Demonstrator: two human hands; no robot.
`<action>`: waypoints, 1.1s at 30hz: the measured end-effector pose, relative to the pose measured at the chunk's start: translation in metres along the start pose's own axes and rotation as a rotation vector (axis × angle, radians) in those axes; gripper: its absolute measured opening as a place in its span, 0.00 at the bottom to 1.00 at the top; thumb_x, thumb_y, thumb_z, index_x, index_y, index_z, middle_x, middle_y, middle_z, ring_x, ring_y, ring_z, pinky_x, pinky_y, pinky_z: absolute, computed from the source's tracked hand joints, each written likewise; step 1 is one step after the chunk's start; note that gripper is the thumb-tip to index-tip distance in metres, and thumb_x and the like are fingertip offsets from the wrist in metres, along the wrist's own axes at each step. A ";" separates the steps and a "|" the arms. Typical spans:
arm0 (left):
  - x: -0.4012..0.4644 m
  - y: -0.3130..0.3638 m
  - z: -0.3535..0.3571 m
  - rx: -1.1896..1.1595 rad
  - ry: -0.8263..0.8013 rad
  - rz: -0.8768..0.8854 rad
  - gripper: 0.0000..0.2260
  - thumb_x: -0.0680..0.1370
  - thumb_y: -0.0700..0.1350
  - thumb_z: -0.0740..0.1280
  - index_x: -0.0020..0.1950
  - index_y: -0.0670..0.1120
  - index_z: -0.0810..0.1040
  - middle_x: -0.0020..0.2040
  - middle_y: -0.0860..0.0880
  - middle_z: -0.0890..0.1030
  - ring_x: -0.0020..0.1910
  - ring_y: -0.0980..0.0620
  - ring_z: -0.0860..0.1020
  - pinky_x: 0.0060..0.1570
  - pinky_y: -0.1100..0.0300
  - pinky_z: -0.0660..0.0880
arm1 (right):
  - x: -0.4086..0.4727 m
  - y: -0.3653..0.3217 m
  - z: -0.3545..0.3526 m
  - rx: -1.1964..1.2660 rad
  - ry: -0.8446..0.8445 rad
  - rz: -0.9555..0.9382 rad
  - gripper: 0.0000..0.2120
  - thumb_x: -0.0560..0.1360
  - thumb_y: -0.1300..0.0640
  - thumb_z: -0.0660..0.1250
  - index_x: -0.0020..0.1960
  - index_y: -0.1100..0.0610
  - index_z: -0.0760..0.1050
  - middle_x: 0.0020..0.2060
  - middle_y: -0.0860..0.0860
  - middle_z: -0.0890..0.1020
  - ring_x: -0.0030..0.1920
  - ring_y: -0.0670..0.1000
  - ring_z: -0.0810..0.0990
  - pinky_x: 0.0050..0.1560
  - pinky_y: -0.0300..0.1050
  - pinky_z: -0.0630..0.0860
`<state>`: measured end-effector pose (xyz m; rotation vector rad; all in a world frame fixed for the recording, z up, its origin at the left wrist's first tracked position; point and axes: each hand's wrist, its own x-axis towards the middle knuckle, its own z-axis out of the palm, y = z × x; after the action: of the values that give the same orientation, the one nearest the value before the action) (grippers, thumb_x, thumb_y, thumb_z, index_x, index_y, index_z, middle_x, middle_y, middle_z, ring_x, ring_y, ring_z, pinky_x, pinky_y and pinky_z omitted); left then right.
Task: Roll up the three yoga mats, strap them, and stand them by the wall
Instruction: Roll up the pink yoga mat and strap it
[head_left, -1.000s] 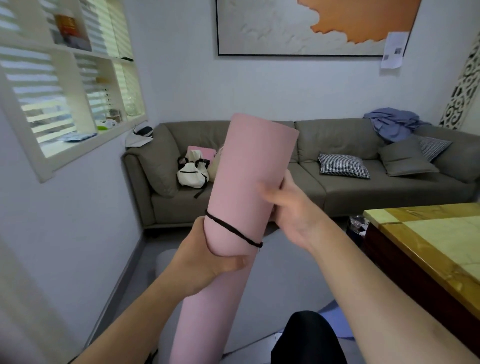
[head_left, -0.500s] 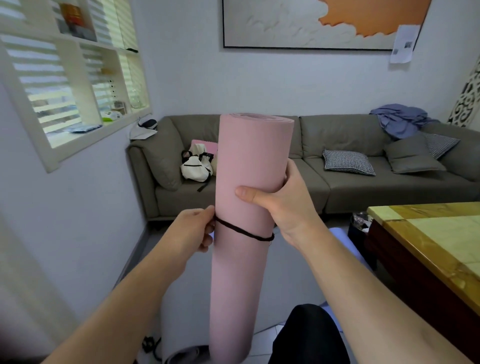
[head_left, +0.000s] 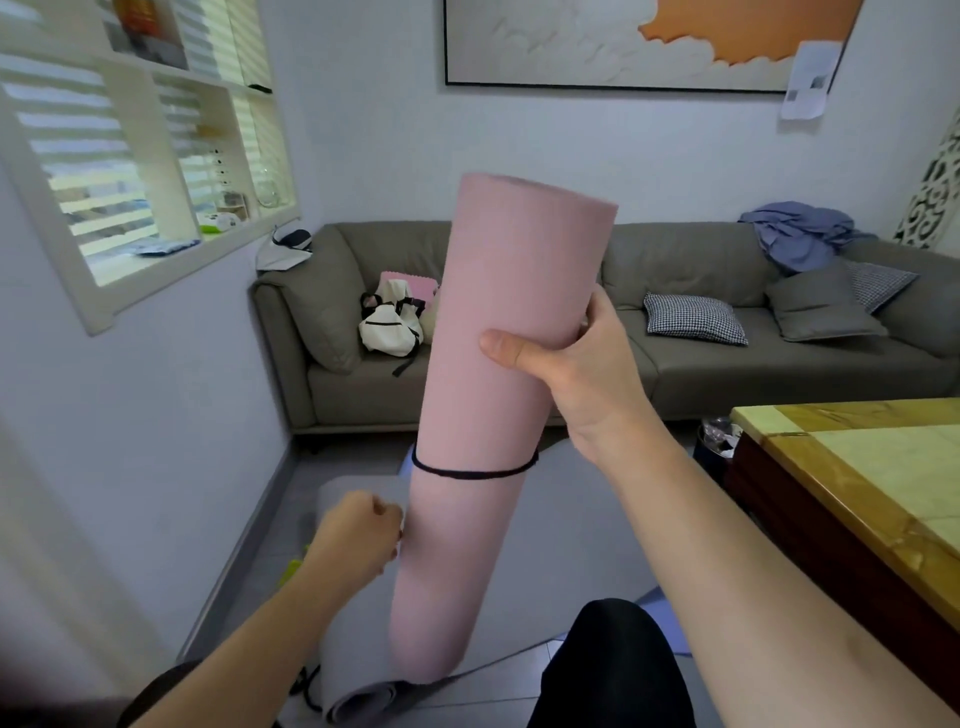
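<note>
Pink mat (head_left: 493, 364) rolled, smooth cylinder, thin black strap (head_left: 470, 472); right hand (head_left: 582, 374) gripping.

Grey tiled floor (head_left: 332, 483), a partly rolled grey mat (head_left: 358, 675) and a blue mat (head_left: 670, 631) on it.

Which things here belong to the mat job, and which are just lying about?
Job: pink rolled mat, black strap, grey mat on floor, right hand, left hand.
Lying about: sofa, white bag, checked cushion, blue clothes.
</note>
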<state>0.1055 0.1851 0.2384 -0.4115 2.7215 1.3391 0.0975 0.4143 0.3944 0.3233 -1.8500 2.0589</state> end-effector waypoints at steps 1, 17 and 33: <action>-0.002 -0.001 -0.001 -0.033 0.029 0.057 0.05 0.78 0.43 0.66 0.46 0.42 0.78 0.44 0.46 0.85 0.42 0.47 0.83 0.47 0.46 0.82 | 0.002 -0.001 -0.001 0.015 0.019 -0.002 0.42 0.56 0.59 0.89 0.65 0.54 0.74 0.59 0.47 0.86 0.57 0.48 0.86 0.56 0.50 0.84; -0.032 0.056 -0.001 -0.399 0.131 0.269 0.45 0.57 0.55 0.89 0.68 0.53 0.70 0.58 0.59 0.81 0.55 0.58 0.80 0.53 0.52 0.81 | -0.006 0.025 -0.007 -0.011 0.013 0.564 0.13 0.84 0.50 0.66 0.48 0.58 0.79 0.40 0.55 0.84 0.38 0.55 0.83 0.37 0.47 0.78; -0.040 0.064 -0.010 -0.455 0.125 0.370 0.45 0.57 0.52 0.90 0.68 0.56 0.71 0.58 0.61 0.81 0.55 0.62 0.80 0.52 0.59 0.80 | -0.018 0.069 -0.002 -0.244 -0.058 0.852 0.12 0.76 0.61 0.63 0.34 0.56 0.69 0.25 0.50 0.63 0.25 0.49 0.56 0.27 0.38 0.62</action>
<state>0.1265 0.2224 0.3005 -0.0090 2.6609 2.1072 0.0855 0.4089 0.3240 -0.5776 -2.5257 2.2526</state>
